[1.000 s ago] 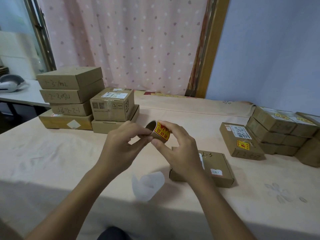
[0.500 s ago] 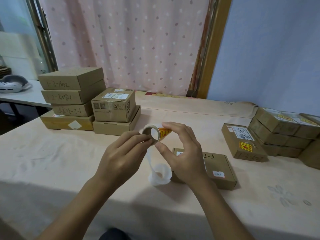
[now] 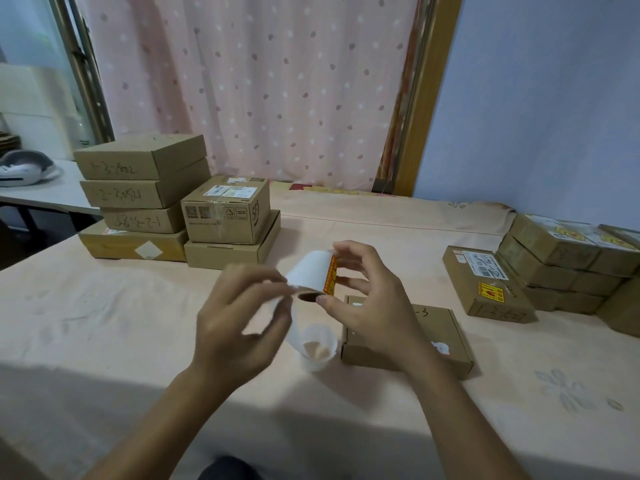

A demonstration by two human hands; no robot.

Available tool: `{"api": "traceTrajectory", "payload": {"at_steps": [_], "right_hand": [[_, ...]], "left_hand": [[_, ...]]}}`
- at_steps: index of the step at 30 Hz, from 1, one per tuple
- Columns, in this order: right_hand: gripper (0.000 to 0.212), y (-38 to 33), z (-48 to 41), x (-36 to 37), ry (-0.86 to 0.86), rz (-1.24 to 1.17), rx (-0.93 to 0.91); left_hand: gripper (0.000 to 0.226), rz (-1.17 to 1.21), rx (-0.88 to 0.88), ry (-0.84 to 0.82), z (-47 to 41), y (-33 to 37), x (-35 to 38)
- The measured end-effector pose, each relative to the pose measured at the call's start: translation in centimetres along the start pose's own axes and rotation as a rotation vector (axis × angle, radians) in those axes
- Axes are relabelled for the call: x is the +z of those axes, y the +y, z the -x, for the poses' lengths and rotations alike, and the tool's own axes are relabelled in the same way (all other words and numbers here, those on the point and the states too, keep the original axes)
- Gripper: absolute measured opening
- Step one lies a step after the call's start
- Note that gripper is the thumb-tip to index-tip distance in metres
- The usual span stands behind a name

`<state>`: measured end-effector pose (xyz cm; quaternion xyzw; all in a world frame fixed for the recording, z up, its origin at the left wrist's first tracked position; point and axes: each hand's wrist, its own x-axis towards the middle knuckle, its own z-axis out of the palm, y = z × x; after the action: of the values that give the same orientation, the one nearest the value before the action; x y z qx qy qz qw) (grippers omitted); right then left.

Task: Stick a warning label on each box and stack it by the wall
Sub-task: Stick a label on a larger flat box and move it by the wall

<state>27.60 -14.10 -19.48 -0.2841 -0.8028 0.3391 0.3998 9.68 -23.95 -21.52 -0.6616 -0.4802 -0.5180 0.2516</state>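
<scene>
My right hand holds a roll of warning labels above the table, its white backing outward and a red-and-yellow label edge showing. My left hand pinches the backing strip, which hangs down and curls onto the table. A flat brown box lies under my right hand, partly hidden by it. To the right lies a box with a warning label. Labelled boxes are stacked by the blue wall at far right. Boxes with no warning label in sight stand stacked at back left.
The table has a pale pink cloth. A taller carton sits on a flat box beside the left stack. A dotted pink curtain hangs behind. A white side table with a white and grey object is at far left.
The roll has turned so its white backing faces me instead of the labels. More backing strip has come off and now curls on the table. My left hand has dropped lower.
</scene>
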Motion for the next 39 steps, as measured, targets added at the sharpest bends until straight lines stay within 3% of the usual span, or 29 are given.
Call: {"api": "traceTrajectory", "payload": {"at_steps": [2, 4, 7, 16, 20, 26, 29, 39], "right_hand": [[0.069, -0.3, -0.2, -0.4, -0.079, 0.111, -0.015], [0.072, -0.7, -0.3, -0.4, -0.146, 0.209, -0.039], [0.071, -0.8, -0.3, -0.3, -0.202, 0.284, -0.107], [0.070, 0.4, 0.1, -0.1, -0.202, 0.283, -0.141], [0.043, 0.8, -0.1, 0.8, -0.100, 0.115, -0.132], [0.019, 1.3, -0.2, 2.8, 0.092, 0.183, -0.264], [0.016, 1.5, -0.2, 2.7, 0.162, 0.184, -0.340], [0.015, 1.6, -0.4, 1.0, 0.139, 0.093, -0.362]], "left_hand": [[0.022, 0.127, -0.225, -0.061, -1.6, 0.2, -0.7], [0.032, 0.234, -0.425, -0.250, -2.7, 0.0, -0.7], [0.041, 0.318, -0.513, -0.474, -3.1, -0.7, -0.3], [0.021, 0.377, -0.744, -0.439, -1.3, -2.2, 1.2], [0.025, 0.254, -0.655, -0.322, -0.7, -2.3, 1.5], [0.025, 0.228, -0.398, -0.248, -0.4, -1.5, 2.3], [0.028, 0.279, -0.375, -0.215, -0.3, -1.4, 2.1], [0.025, 0.411, -0.421, -0.267, -0.6, -0.8, 1.7]]}}
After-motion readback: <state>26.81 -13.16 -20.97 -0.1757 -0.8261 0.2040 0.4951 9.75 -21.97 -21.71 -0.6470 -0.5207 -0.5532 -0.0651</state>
